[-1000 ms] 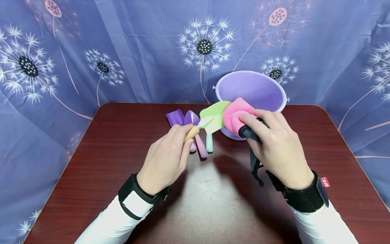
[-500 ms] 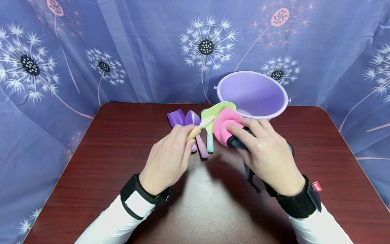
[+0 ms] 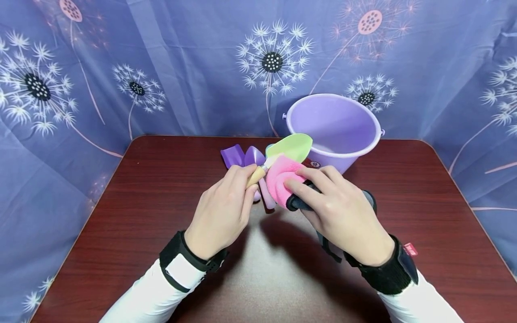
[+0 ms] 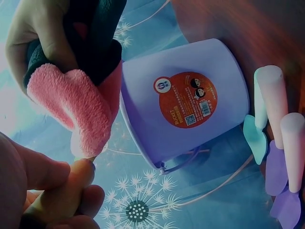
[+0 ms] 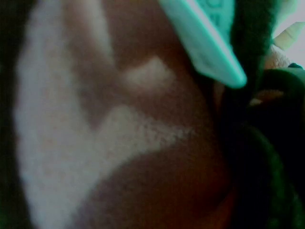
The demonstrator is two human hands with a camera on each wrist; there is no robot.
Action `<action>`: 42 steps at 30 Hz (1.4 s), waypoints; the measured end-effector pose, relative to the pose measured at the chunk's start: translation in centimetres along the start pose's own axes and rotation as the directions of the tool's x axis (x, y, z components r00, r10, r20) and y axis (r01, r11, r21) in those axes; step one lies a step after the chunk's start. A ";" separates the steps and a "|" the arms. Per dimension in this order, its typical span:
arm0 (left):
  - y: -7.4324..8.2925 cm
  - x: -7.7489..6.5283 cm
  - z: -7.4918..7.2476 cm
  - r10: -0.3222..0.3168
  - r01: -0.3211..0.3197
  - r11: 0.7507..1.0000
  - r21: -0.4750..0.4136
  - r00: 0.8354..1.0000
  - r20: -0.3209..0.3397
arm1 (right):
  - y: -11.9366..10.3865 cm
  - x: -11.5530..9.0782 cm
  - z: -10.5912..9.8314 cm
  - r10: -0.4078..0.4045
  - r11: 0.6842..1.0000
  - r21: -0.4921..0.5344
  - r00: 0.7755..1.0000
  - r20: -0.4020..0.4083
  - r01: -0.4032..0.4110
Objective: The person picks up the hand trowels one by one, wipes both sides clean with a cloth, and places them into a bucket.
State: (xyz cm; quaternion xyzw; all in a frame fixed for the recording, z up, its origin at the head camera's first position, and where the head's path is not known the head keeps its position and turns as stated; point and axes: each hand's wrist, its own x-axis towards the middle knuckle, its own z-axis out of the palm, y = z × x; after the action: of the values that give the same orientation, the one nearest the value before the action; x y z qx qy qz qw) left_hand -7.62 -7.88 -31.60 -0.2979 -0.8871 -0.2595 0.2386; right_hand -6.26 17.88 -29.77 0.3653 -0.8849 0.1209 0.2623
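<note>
My left hand [image 3: 220, 208] grips the wooden handle of a hand trowel, its green blade [image 3: 299, 144] angled up to the right above the table. A fluffy pink cloth [image 3: 280, 179] with a dark grey edge is bunched in my right hand [image 3: 341, 208]. It lies against the base of the blade and covers part of it. In the left wrist view, the pink cloth [image 4: 90, 107] wraps over the trowel's neck, just beyond the wooden handle [image 4: 62, 198]. The right wrist view is mostly filled by blurred cloth [image 5: 95, 157] with a pale tag [image 5: 209, 47].
A lilac bucket [image 3: 323, 159] with an orange label [image 4: 186, 100] stands at the back right of the dark red wooden table [image 3: 133, 215]. Behind my left hand lie a purple shovel [image 3: 233, 155], a purple scoop [image 3: 253, 155] and a mint tool [image 4: 256, 138]. Blue dandelion-print fabric [image 3: 202, 67] hangs around.
My right hand has drawn the cloth down and left along the blade, from its tip toward its base, uncovering the tip. My left hand and the trowel have hardly moved.
</note>
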 end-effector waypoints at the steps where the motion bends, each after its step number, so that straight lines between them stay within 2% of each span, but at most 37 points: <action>1: 0.0 0.0 0.0 0.001 -0.001 1.000 0.001 1.000 -0.001 | 0.0 0.0 0.0 -0.005 1.000 0.000 1.000 0.002 0.005; 7: -0.1 0.0 -0.3 0.004 -0.004 1.000 -0.004 1.000 -0.018 | 0.4 -0.1 -0.3 -0.004 1.000 -0.015 1.000 0.003 0.004; 16: -0.3 -0.1 -0.6 0.010 -0.011 1.000 -0.020 1.000 -0.028 | 1.8 -0.4 -1.1 0.046 0.998 -0.035 0.998 -0.040 -0.047; 27: -0.2 -0.1 -0.8 0.019 -0.020 0.999 -0.039 1.000 -0.021 | 3.2 -0.7 -1.9 0.126 0.986 -0.095 0.982 -0.138 -0.139; 34: -0.1 -0.1 -0.8 0.018 -0.019 0.999 -0.039 1.000 -0.011 | 3.2 -0.7 -2.0 0.131 0.982 -0.121 0.982 -0.137 -0.148; 42: 0.0 -0.1 -0.5 0.008 -0.008 1.000 -0.030 1.000 0.006 | 2.5 -0.6 -1.6 0.101 0.988 -0.106 0.991 -0.092 -0.110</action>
State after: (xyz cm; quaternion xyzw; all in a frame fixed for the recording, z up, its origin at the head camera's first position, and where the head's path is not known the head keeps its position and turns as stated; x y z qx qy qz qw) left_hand -7.41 -8.28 -31.27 -0.3057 -0.8827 -0.2709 0.2324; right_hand -7.04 20.64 -28.82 0.2974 -0.8961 0.1012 0.3135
